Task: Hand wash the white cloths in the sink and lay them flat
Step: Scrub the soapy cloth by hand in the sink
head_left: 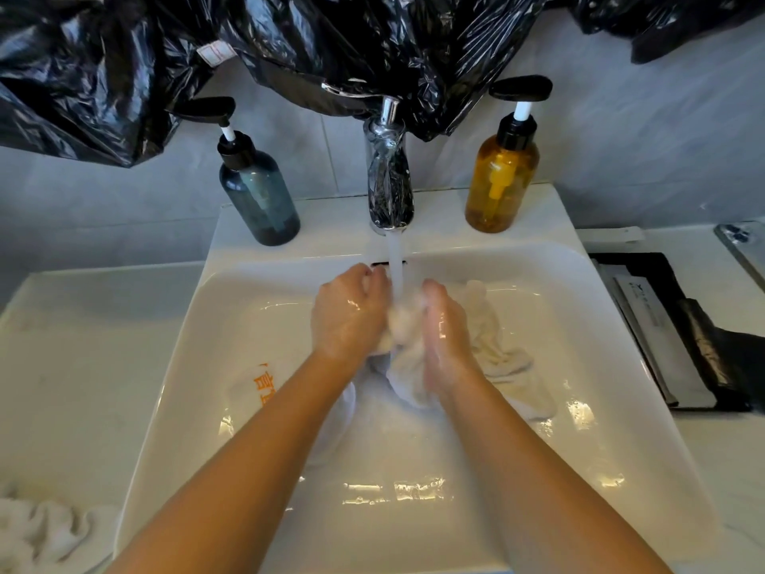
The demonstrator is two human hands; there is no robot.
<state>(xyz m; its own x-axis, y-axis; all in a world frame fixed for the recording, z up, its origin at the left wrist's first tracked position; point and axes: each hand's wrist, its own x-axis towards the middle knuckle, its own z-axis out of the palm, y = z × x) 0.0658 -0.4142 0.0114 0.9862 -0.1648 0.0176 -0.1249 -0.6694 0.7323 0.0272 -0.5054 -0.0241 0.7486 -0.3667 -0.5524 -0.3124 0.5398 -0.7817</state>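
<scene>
Two hands meet mid-frame: I see the left hand [350, 312] and right hand [445, 329], fingers curled, bunching a white cloth [407, 366] under the tap [389, 176] inside the sink [289, 252]. Black plastic sheeting [372, 35] drapes the wall [621, 138] above; a second cloth [41, 528] lies crumpled on the counter [82, 325], lower left.

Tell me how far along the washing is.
Done: nothing lies flat yet; a crumpled cloth sits on the counter. In hand: left hand and right hand grip a white cloth under the running tap. Left: the orange-printed cloth and bunched cloth in the sink, then laying flat.
</scene>
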